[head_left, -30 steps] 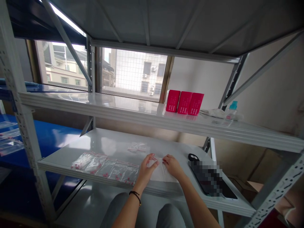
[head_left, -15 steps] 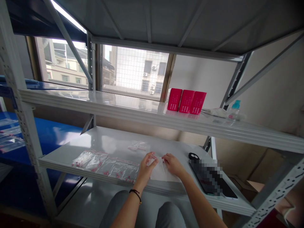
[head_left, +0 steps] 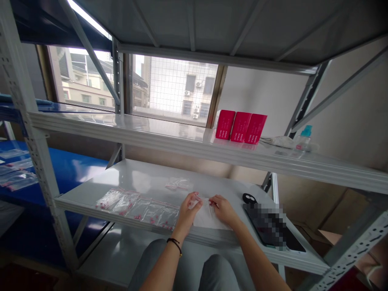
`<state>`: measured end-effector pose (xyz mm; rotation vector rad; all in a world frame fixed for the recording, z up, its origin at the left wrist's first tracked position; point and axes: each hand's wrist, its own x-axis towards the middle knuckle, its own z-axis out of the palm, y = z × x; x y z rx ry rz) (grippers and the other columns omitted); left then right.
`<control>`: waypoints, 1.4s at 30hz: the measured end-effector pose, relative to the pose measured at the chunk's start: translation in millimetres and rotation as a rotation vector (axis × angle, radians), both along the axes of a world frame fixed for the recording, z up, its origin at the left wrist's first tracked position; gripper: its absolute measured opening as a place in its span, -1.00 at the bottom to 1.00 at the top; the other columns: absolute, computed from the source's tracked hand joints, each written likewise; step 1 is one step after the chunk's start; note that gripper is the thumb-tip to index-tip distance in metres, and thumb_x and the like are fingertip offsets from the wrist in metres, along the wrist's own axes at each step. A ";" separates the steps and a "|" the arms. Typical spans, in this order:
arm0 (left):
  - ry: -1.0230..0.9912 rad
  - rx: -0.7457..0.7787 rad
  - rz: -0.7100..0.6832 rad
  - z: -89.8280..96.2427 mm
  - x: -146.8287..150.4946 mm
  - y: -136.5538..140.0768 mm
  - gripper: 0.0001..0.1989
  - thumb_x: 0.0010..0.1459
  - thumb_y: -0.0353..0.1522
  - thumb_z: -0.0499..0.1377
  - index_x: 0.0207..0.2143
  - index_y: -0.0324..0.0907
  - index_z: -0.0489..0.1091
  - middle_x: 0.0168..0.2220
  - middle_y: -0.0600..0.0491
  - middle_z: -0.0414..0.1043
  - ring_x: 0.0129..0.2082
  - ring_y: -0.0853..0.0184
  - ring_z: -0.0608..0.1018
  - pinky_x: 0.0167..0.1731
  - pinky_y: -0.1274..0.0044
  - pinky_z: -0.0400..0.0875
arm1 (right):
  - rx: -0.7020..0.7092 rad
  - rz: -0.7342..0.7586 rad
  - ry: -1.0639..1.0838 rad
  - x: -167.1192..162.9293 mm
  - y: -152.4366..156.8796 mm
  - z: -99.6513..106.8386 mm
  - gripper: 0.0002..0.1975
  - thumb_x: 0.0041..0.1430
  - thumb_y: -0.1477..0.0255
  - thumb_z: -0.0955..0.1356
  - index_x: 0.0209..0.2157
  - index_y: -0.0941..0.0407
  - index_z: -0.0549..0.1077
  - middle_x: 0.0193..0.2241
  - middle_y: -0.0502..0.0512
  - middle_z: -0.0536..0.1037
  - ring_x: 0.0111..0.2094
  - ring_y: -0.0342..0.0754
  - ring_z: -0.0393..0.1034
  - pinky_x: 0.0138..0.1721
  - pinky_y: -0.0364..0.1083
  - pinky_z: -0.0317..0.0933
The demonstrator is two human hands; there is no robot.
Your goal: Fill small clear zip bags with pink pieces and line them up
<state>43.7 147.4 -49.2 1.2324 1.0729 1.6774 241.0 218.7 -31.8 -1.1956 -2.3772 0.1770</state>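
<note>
My left hand is closed in a pinch on a small clear zip bag whose red-lined edge shows between thumb and forefinger. Beside it, my right hand has its fingers curled and pressed together over a white sheet; what they pinch is too small to make out. To the left of my hands lies a row of clear zip bags with small red pieces inside, some overlapping. Farther back on the same shelf rests a loose pile of clear bags.
On the right of this shelf are a black tape roll and a dark, partly blurred flat device. Red boxes and a blue-topped bottle stand on the shelf above. A metal upright rises at left, beside a blue shelf.
The camera view has shifted slightly, moving the whole scene a little to the right. My right fingers have moved a touch over the white sheet; my left hand keeps its pinch.
</note>
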 end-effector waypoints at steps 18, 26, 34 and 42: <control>-0.023 0.001 0.008 -0.7 0.4 -0.8 -0.61 0.12 -0.15 0.33 0.00 -0.03 0.50 -0.07 0.02 0.60 0.02 0.12 0.55 0.11 0.35 0.32 | 0.002 0.004 -0.120 -2.5 -3.9 5.5 -0.67 0.30 0.55 0.21 -0.13 0.09 0.59 -0.16 0.17 0.59 -0.09 0.01 0.45 -0.02 -0.09 0.25; -0.014 -0.006 0.002 1.8 -1.0 -2.9 -0.60 0.11 -0.13 0.33 -0.01 -0.03 0.51 -0.08 0.03 0.60 0.02 0.13 0.55 0.11 0.36 0.32 | -0.060 0.098 -0.251 -7.0 10.8 17.3 -0.68 0.32 0.55 0.21 -0.25 0.10 0.60 -0.20 0.17 0.58 -0.19 -0.01 0.47 -0.10 -0.09 0.26; -0.043 0.009 -0.025 4.4 -1.6 -4.0 -0.58 0.11 -0.11 0.31 0.00 -0.04 0.49 -0.08 0.03 0.60 0.02 0.13 0.55 0.09 0.36 0.33 | -0.066 0.117 -0.242 -8.7 16.6 17.6 -0.71 0.27 0.60 0.24 -0.24 0.11 0.58 -0.21 0.18 0.58 -0.18 0.01 0.46 -0.10 -0.06 0.27; -0.203 0.012 -0.094 13.8 0.5 -7.3 -0.50 0.07 -0.02 0.30 -0.03 -0.11 0.50 -0.07 -0.02 0.61 -0.02 0.10 0.56 0.05 0.34 0.38 | 0.016 0.094 0.036 -25.3 -10.6 68.6 -0.77 0.39 0.44 0.20 -0.15 0.08 0.48 -0.17 0.12 0.55 -0.19 -0.05 0.45 -0.11 -0.10 0.30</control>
